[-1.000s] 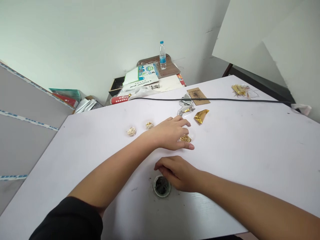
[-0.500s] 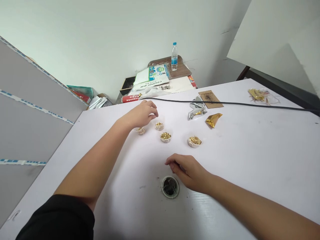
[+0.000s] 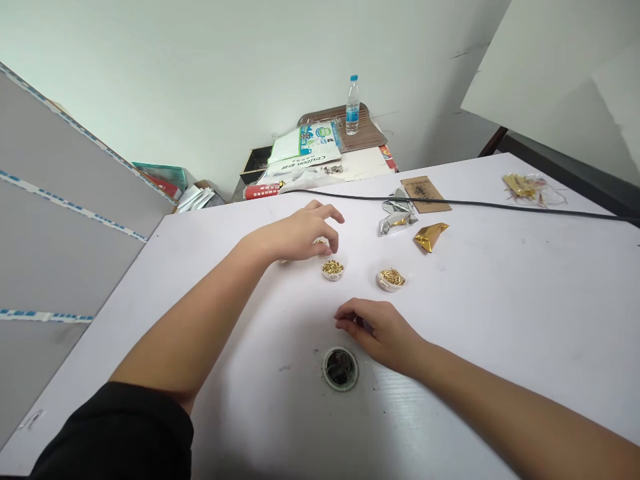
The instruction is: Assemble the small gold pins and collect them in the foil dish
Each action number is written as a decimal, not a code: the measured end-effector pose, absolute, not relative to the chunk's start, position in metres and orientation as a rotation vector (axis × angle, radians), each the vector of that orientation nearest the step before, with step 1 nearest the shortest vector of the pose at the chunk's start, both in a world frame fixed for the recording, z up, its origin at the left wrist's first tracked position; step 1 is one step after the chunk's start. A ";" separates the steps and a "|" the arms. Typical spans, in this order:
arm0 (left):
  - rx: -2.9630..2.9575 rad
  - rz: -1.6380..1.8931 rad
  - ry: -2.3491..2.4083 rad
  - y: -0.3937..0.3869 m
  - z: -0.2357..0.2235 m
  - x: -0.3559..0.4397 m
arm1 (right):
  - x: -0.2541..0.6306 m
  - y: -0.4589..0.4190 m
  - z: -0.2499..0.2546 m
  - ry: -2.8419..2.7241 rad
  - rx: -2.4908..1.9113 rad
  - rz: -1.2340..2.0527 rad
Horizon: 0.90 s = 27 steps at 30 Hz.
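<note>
My left hand [image 3: 313,230] is open, its fingers curved and apart over the small clear cups. Its thumb hangs just above a cup of tiny gold-coloured metal pieces [image 3: 333,268]. Behind the thumb, another such cup [image 3: 320,243] is partly hidden, and a further one shows only as a sliver under the wrist. To the right stands a cup of longer gold-coloured pins [image 3: 391,279]. My right hand [image 3: 380,330] rests low over the table, thumb and forefinger closed together; what they hold, if anything, is too small to make out.
A round cable hole [image 3: 341,369] lies in the white table [image 3: 500,307] below my right hand. A black cable [image 3: 480,205] crosses the back. Silver packets [image 3: 399,223], a gold packet [image 3: 431,237], brown card [image 3: 425,193] and a water bottle [image 3: 353,110] are beyond.
My left hand has moved right and slightly nearer, from beyond the cups to over them, its fingers spreading more. My right hand stays almost where it was. The view has tilted slightly.
</note>
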<state>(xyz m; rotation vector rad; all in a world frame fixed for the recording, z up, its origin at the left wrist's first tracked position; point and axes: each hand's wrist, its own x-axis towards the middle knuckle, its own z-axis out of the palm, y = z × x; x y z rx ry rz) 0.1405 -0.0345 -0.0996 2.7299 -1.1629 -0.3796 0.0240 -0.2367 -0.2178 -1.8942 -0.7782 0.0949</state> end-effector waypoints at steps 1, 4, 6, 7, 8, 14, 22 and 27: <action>2.753 -0.418 -1.185 -0.040 -0.100 0.138 | 0.025 -0.237 -0.219 -0.782 -1.904 0.088; 2.880 -0.504 -1.266 -0.057 -0.104 0.133 | 0.028 -0.237 -0.222 -0.793 -1.918 0.091; 2.964 -0.551 -1.312 -0.067 -0.106 0.131 | 0.029 -0.237 -0.223 -0.789 -1.922 0.103; 2.996 -0.574 -1.333 -0.070 -0.107 0.131 | 0.029 -0.237 -0.223 -0.785 -1.925 0.105; 3.020 -0.598 -1.349 -0.074 -0.108 0.130 | 0.029 -0.237 -0.223 -0.781 -1.931 0.104; 3.066 -0.625 -1.386 -0.081 -0.114 0.132 | 0.028 -0.237 -0.222 -0.773 -1.956 0.091; 3.030 -0.623 -1.459 -0.079 -0.118 0.135 | 0.027 -0.237 -0.220 -0.767 -1.963 0.091; 2.941 -0.631 -1.452 -0.075 -0.120 0.139 | 0.027 -0.237 -0.221 -0.768 -1.959 0.104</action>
